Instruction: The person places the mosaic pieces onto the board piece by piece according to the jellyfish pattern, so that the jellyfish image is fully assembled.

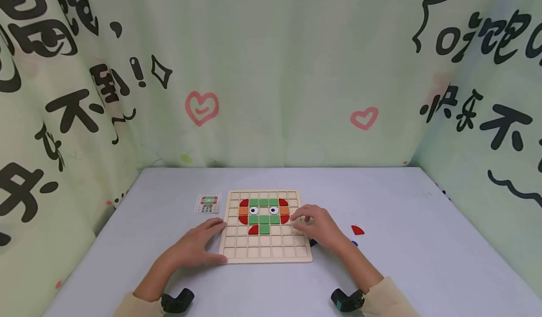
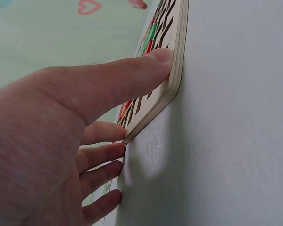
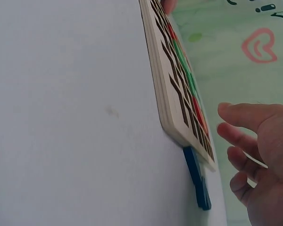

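A wooden grid board (image 1: pixel 267 253) lies on the table, with green squares (image 1: pixel 264 229), orange squares, red quarter-round pieces (image 1: pixel 253 230) and two eye pieces (image 1: pixel 253 210) forming a face in its cells. My left hand (image 1: pixel 196 244) rests at the board's left side, its thumb (image 2: pixel 132 77) on the near corner and its fingertips along the edge. Over the board's right edge hovers my right hand (image 1: pixel 319 225), thumb and index finger apart beside the red and orange pieces. Nothing shows between those fingers in the right wrist view, where the hand (image 3: pixel 273 155) is loosely bent.
A small picture card (image 1: pixel 208 203) of a green and red figure lies left of the board. On the right, a red quarter-round piece (image 1: pixel 357 230) sits on the white table (image 1: pixel 381 199). Dark blue pieces (image 3: pixel 195 174) lie by the board's right edge. Printed curtains (image 1: pixel 288 72) surround the table.
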{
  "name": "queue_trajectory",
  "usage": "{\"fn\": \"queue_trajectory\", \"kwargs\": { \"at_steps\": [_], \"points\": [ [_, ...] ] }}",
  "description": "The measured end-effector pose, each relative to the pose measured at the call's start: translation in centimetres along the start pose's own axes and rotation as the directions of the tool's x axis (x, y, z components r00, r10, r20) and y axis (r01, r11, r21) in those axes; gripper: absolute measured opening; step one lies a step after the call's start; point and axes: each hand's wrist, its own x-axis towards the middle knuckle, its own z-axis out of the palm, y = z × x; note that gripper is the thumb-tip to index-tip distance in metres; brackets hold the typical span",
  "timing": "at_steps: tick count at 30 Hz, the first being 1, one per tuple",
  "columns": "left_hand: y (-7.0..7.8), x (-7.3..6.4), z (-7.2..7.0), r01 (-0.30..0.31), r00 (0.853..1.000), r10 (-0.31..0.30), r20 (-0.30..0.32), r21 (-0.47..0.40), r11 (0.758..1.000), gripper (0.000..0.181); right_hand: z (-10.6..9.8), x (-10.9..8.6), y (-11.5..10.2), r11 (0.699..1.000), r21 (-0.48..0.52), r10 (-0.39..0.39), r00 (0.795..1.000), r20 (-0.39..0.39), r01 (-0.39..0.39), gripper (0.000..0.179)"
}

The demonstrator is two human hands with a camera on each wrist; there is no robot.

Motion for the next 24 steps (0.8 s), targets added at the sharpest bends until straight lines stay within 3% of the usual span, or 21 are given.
{"fn": "queue_trajectory", "kwargs": {
  "at_steps": [6, 24],
  "points": [
    [-0.2, -0.1, -0.1, -0.020, 1.000, 0.020, -0.001, -0.005, 1.000, 0.088, -1.8, -1.3, 1.8, 0.997, -0.064, 0.050, 0.998, -0.036, -0.052, 0.011],
    [-0.5, -0.1, 0.1, 0.004, 1.000, -0.003, 0.005, -0.017, 1.000, 0.089, -8.1, -6.1, 8.5, 0.970, -0.232, 0.036, 0.990, -0.136, -0.067, 0.022]
  ]
}}
